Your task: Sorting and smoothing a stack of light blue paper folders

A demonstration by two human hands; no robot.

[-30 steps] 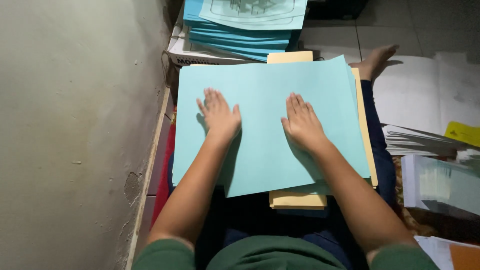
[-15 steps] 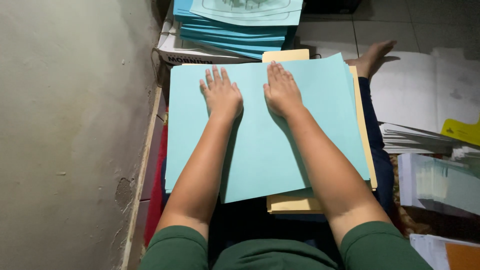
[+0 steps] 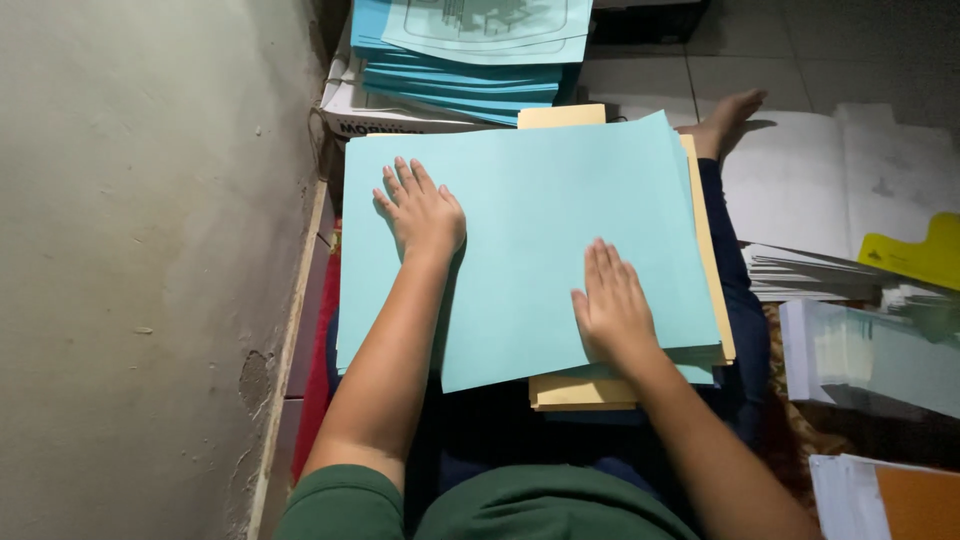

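Note:
A large light-blue sheet of paper [image 3: 530, 200] lies across my lap on top of a stack of tan folders [image 3: 580, 390]. My left hand [image 3: 422, 208] rests flat on the sheet's upper left part, fingers spread. Flat on the lower right part lies my right hand [image 3: 612, 305], fingers together and pointing away from me. Neither hand grips anything. More blue sheets show under the top one at its right edge.
A pile of blue printed sheets [image 3: 470, 50] sits on a white box [image 3: 380, 115] ahead. A grey wall [image 3: 150, 250] runs along the left. White paper stacks [image 3: 830, 200], a yellow folder [image 3: 915, 255] and more papers [image 3: 870, 350] lie at right. My bare foot [image 3: 725, 120] rests on the tiled floor.
My right hand has slid from the top middle of the blue sheet down toward its lower right. The left hand has stayed near the upper left.

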